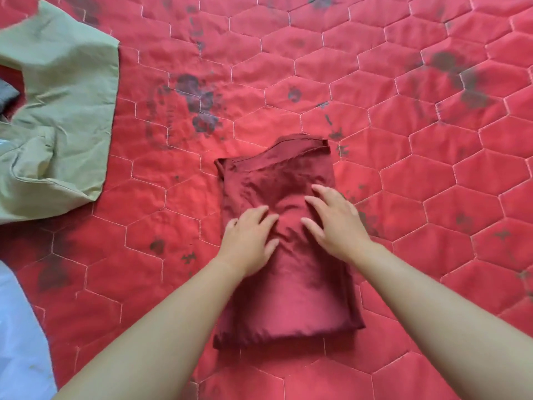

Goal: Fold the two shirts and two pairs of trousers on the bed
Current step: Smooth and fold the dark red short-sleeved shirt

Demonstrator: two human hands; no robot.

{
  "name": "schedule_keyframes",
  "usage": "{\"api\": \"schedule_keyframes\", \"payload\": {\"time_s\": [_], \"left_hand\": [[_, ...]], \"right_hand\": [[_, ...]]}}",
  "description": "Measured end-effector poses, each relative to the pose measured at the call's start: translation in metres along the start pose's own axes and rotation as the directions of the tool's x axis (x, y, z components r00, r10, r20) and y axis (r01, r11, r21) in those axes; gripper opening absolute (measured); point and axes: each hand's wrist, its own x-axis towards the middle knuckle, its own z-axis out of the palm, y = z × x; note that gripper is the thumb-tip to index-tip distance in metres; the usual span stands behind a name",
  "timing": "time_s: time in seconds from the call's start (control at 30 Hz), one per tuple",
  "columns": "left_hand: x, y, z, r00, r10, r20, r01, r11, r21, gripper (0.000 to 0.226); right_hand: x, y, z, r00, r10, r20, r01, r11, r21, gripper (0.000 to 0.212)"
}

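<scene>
— Where the quilt's stitched hexagons meet mid-bed, what lies there?

— A dark red garment (288,255), folded into a tall, thick rectangle of smooth, faintly glossy cloth, with a hemmed edge turned over at its far end and soft creases near the middle.

— And the hands?

— Both lie flat on it. The left hand (249,235) and the right hand (336,219) each have a wide grip, fingers spread, palms down, holding nothing.

— The bed (432,168) itself?

— Red quilted fabric, pale stitching, blotched with dark grey stains.

— Anything else?

— An olive green garment (57,111), matte and rumpled, sprawls unfolded at the far left, well apart from the red one. A pale blue cloth (20,327) shows at the near left edge.
</scene>
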Motion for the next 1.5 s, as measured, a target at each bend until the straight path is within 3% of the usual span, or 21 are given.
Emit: {"api": "schedule_keyframes", "payload": {"time_s": [0.07,0.17,0.27,0.37,0.47,0.63,0.8,0.97,1.07,1.2,1.37,1.5], "left_hand": [[-0.014,0.001,0.015,0.999,-0.028,0.028,0.028,0.999,0.017,0.058],[-0.047,0.009,0.023,0.997,-0.02,-0.07,0.019,1.0,-0.018,0.053],[-0.084,0.015,0.034,0.99,0.024,-0.141,-0.032,0.998,-0.055,0.04],[-0.116,0.013,0.044,0.999,0.025,-0.047,-0.029,0.995,-0.095,0.022],[-0.141,0.011,0.055,0.999,0.015,0.046,-0.009,0.992,-0.123,0.025],[-0.161,0.013,0.072,0.999,0.01,0.04,-0.006,0.996,-0.087,0.045],[-0.161,0.013,0.078,0.999,-0.029,0.016,0.031,0.987,-0.156,0.039],[-0.201,0.029,0.063,0.982,0.023,0.187,0.019,0.976,-0.218,0.035],[-0.233,0.044,0.041,0.981,0.063,0.184,-0.011,0.963,-0.269,0.034],[-0.233,0.044,-0.003,0.998,0.047,0.028,-0.036,0.948,-0.317,0.034],[-0.154,0.021,-0.05,0.972,-0.066,-0.227,-0.016,0.939,-0.344,0.033],[-0.088,0.003,-0.045,0.971,-0.102,-0.216,0.031,0.95,-0.309,0.033]], "right_hand": [[-0.019,0.005,0.007,0.998,0.054,-0.035,-0.053,0.997,0.052,0.051],[-0.056,0.004,0.015,0.988,0.08,-0.132,-0.062,0.988,0.139,0.039],[-0.1,0.003,0.029,0.998,-0.035,-0.055,0.042,0.991,0.127,0.022],[-0.132,0.008,0.038,0.996,-0.078,0.051,0.071,0.989,0.133,0.011],[-0.154,0.011,0.043,0.992,-0.092,0.088,0.078,0.986,0.147,0.014],[-0.171,0.013,0.048,0.979,-0.143,0.145,0.129,0.986,0.102,0.038],[-0.173,0.015,0.05,0.989,-0.142,0.051,0.135,0.984,0.12,0.012],[-0.214,0.007,0.029,0.961,-0.124,0.248,0.1,0.989,0.108,0.017],[-0.239,-0.001,0.001,0.942,-0.132,0.31,0.098,0.987,0.124,0.015],[-0.228,-0.013,-0.042,0.968,-0.147,0.204,0.113,0.979,0.167,0.01],[-0.146,-0.019,-0.068,0.997,-0.07,-0.027,0.073,0.991,0.116,0.014],[-0.078,-0.007,-0.055,0.995,0.033,-0.093,-0.026,0.997,0.079,0.016]]}}
